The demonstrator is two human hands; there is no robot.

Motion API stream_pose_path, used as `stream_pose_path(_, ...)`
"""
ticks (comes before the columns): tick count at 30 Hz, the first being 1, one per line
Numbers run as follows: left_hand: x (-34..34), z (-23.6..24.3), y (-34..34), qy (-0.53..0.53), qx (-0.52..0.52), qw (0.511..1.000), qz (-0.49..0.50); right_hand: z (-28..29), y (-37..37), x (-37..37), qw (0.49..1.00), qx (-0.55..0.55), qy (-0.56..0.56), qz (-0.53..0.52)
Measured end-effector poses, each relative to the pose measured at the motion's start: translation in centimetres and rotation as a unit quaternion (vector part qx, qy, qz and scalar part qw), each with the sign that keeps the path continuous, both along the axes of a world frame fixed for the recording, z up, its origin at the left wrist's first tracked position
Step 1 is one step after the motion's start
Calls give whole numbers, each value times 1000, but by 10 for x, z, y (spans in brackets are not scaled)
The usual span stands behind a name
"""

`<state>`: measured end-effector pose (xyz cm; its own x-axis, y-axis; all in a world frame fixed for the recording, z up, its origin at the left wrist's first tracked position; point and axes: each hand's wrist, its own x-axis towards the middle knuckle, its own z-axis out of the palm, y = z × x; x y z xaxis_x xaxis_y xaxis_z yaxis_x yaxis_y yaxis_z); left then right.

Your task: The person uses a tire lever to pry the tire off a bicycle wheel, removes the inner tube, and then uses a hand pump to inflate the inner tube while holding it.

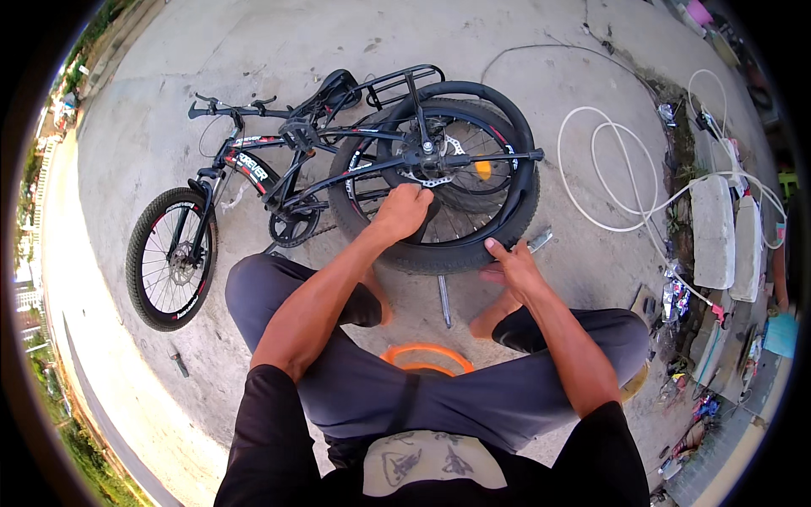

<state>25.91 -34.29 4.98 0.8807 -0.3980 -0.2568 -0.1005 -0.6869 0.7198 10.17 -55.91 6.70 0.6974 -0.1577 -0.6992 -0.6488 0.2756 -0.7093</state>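
A black bicycle (262,173) lies on its side on the concrete, its rear wheel's tire (439,258) close in front of me. A black inner tube (521,127) hangs loosely around this wheel, partly outside the tire. My left hand (404,211) is closed at the near left of the wheel, over the spokes, gripping a dark stretch that looks like the inner tube. My right hand (512,269) pinches the tire's near right edge, thumb on top and the other fingers partly hidden below. A metal bar (444,302) pokes out from under the tire. Beside my right hand lies a silvery tool (539,240).
The front wheel (172,258) rests at the left. A white hose (583,207) coils on the ground at the right, near concrete blocks (712,232) and scattered litter. An orange ring-shaped thing (428,346) is between my legs. A small dark object (179,365) lies at lower left.
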Motion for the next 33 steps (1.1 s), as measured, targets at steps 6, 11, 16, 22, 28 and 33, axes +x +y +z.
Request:
stream_pose_path(6,16,93,11,283,-559,691,361,3,1,-12,1000,-1,12,-15)
stream_pose_path(11,25,126,3,216,-632,598,443,-16,17,-27,999,34,3,31)
stream_pose_path(16,-29,109,-11,-27,-256,965,-52,4,18,-23,998,32,42,21)
stream_pose_path(22,-94,67,-22,-120,102,935,-318,7,12,-14,997,71,13,-29)
stream_pose_path(28,-106,57,-26,-112,90,955,-259,33,5,4,995,27,72,-72)
stream_pose_path(33,-112,54,-34,-134,60,958,-248,17,3,15,989,-98,31,-104)
